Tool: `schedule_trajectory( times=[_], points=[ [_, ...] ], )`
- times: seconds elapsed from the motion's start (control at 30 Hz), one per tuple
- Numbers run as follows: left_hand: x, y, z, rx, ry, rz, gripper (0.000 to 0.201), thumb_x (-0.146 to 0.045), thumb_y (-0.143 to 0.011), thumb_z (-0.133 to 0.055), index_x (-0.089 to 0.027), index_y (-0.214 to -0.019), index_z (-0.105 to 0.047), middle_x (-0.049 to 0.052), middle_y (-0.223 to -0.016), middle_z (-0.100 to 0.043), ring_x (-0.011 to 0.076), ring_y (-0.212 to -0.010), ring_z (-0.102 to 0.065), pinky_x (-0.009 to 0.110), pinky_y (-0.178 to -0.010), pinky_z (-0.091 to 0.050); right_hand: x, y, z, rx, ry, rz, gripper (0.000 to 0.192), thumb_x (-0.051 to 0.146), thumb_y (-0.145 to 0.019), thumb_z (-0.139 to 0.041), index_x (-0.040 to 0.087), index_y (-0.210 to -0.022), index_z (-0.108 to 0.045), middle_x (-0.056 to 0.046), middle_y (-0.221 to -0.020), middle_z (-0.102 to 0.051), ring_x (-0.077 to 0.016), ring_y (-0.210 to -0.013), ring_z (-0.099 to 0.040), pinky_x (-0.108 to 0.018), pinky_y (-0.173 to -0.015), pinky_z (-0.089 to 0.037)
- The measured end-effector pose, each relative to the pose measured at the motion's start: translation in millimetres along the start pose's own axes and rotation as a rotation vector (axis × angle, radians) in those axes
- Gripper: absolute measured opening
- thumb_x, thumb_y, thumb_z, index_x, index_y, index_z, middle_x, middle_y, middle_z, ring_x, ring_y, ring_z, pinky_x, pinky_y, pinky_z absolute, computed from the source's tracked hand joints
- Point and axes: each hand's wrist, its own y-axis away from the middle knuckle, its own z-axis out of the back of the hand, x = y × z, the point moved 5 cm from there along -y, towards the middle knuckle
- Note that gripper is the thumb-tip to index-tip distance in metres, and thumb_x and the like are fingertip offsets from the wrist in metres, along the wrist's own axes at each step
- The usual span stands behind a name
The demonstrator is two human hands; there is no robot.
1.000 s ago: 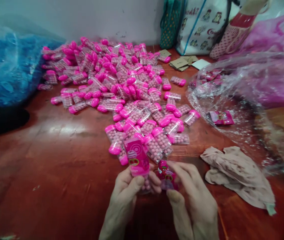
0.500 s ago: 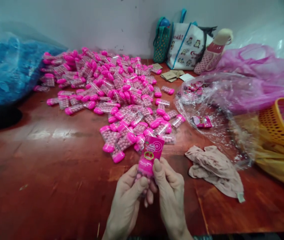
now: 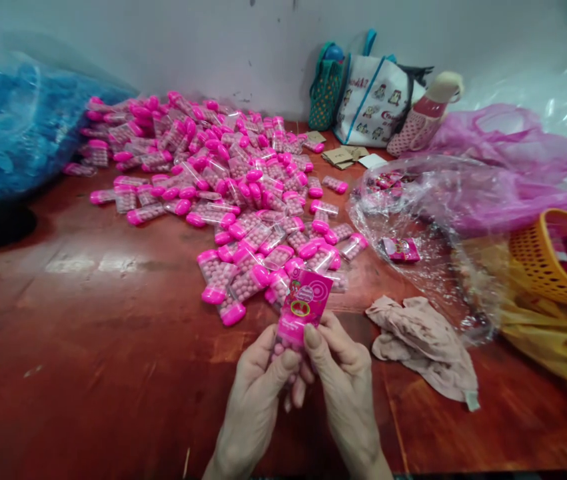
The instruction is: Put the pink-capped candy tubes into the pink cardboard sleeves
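both hands meet at the near edge of the table [image 3: 88,373], the left hand [image 3: 258,393] and right hand [image 3: 346,390] pinching one small candy case [image 3: 297,323] between thumbs and fingertips, the thumbs pressed against a bright pink label [image 3: 308,300] that covers its upper part. the case is held upright just above the red-brown wood, near centre, with pale pink pellets showing at its lower end. whether the label lies flat all round cannot be told from this angle.

just beyond the fingers begins a wide heap of unlabelled cases [image 3: 223,193] with pink caps, spreading to the far left. to the right lies a crumpled beige cloth [image 3: 423,343], and beyond it a clear plastic bag [image 3: 428,220] holding a few pink packets [image 3: 402,249]. an orange basket [image 3: 548,257] sits at the right edge, a blue plastic sack [image 3: 18,127] at the far left, and printed tote bags [image 3: 373,100] against the far wall.

the risk, as it looks: the grip is light and on a smooth surface, so the case could slip and drop among the nearest unlabelled ones, where it might be lost to view. uneven thumb pressure could also leave the label crooked or creased.
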Motion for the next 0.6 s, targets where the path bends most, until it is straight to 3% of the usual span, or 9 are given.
schedule_trajectory(
  times=[0.2, 0.4, 0.5, 0.6],
  points=[
    [8.4, 4.8, 3.6, -0.171, -0.008, -0.033, 0.022, -0.037, -0.078, -0.066, -0.018, -0.085, -0.059, -0.007, -0.056, -0.043, 0.0043, -0.045, -0.039, 0.014, -0.04, -0.032, -15.0, 14.0, -10.3, -0.109, 0.068, 0.006, 0.021, 0.027, -0.091, -0.049, 0.024, -0.095, -0.069, -0.005, -0.101, -0.06, -0.0207, -0.092, -0.061, -0.034, -0.081, -0.05],
    [8.5, 4.1, 7.4, -0.296, -0.055, -0.063, 0.026, -0.043, -0.077, -0.064, -0.019, -0.088, -0.061, -0.006, -0.053, -0.049, 0.0072, -0.042, -0.042, 0.017, -0.039, -0.034, -4.8, 7.4, -8.9, -0.025, 0.057, -0.023, 0.018, 0.03, -0.085, -0.059, 0.021, -0.096, -0.07, -0.006, -0.101, -0.063, -0.0213, -0.095, -0.059, -0.032, -0.083, -0.049],
    [7.1, 4.0, 14.1, -0.338, -0.124, -0.079, 0.031, -0.039, -0.074, -0.067, -0.019, -0.097, -0.065, -0.001, -0.064, -0.061, 0.0128, -0.053, -0.054, 0.021, -0.048, -0.042, 1.4, 0.6, -5.7, 0.016, -0.015, -0.077, 0.018, 0.032, -0.086, -0.058, 0.02, -0.091, -0.07, -0.004, -0.092, -0.063, -0.0167, -0.085, -0.059, -0.026, -0.075, -0.049],
    [-3.6, 2.8, 19.0, -0.272, -0.293, -0.14, 0.029, -0.039, -0.075, -0.066, -0.017, -0.094, -0.068, 0.004, -0.078, -0.069, 0.018, -0.067, -0.061, 0.024, -0.06, -0.046, 0.1, -2.1, -0.8, 0.031, -0.095, -0.182, 0.022, 0.034, -0.088, -0.055, 0.018, -0.084, -0.068, -0.001, -0.077, -0.061, -0.0117, -0.068, -0.056, -0.021, -0.062, -0.048]
  ],
)
